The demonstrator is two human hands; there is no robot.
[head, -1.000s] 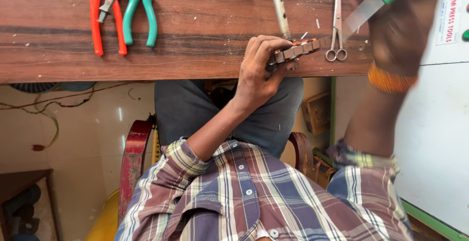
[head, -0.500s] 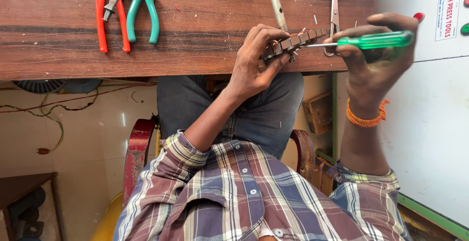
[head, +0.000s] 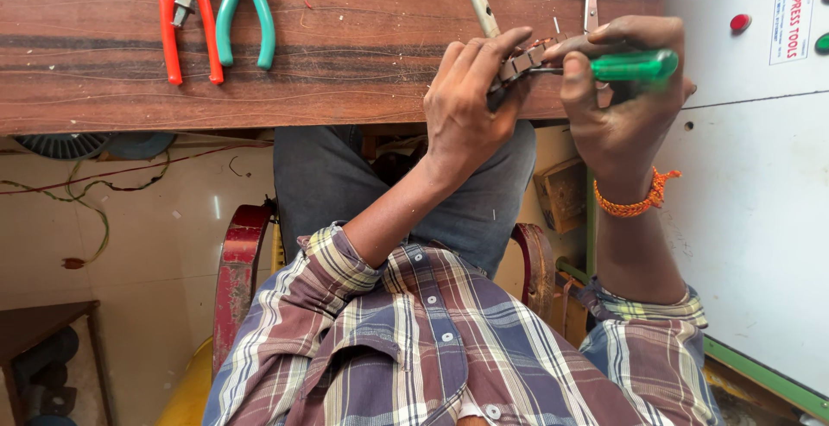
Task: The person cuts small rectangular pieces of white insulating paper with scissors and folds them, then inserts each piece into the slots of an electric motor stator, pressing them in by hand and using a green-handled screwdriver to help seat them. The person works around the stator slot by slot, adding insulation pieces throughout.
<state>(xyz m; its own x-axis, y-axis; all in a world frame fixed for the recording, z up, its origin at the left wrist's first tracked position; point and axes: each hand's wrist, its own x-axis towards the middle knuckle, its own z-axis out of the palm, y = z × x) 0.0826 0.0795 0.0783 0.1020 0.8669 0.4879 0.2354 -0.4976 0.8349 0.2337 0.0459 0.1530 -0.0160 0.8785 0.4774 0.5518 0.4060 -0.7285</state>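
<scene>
Gripping the green screwdriver (head: pixel 635 65), right hand (head: pixel 626 98) has closed onto left-held metal part (head: pixel 521 62).

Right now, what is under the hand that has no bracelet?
Under the left hand a small metal part sticks out on the wooden table. The green screwdriver in the right hand touches it. Fingers hide the rest.
</scene>
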